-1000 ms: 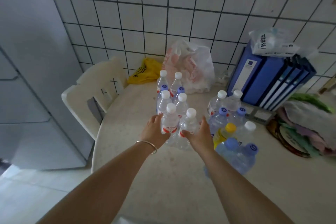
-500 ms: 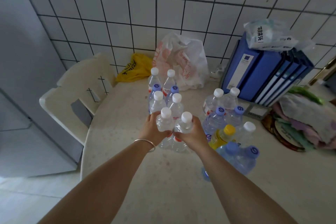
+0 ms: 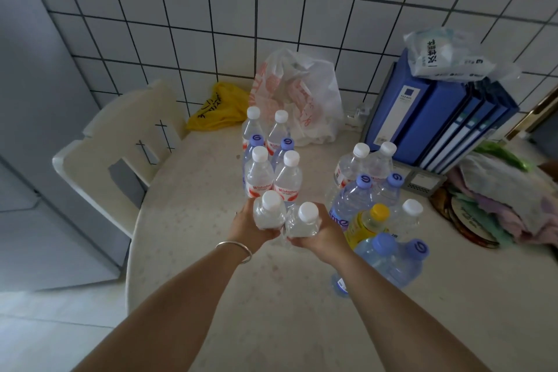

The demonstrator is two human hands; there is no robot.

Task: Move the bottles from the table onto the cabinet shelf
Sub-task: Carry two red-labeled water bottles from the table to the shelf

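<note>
2 clear btls [image 3: 270,211], white caps

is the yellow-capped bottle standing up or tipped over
Upright: the yellow-capped bottle stands cap-up among the blue-capped bottles on the table.

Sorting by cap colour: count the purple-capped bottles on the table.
6 purple-capped clear plastic bottles: two inside the white-capped cluster, two behind the yellow-capped bottle, two nearest it. Others may be hidden.
</note>
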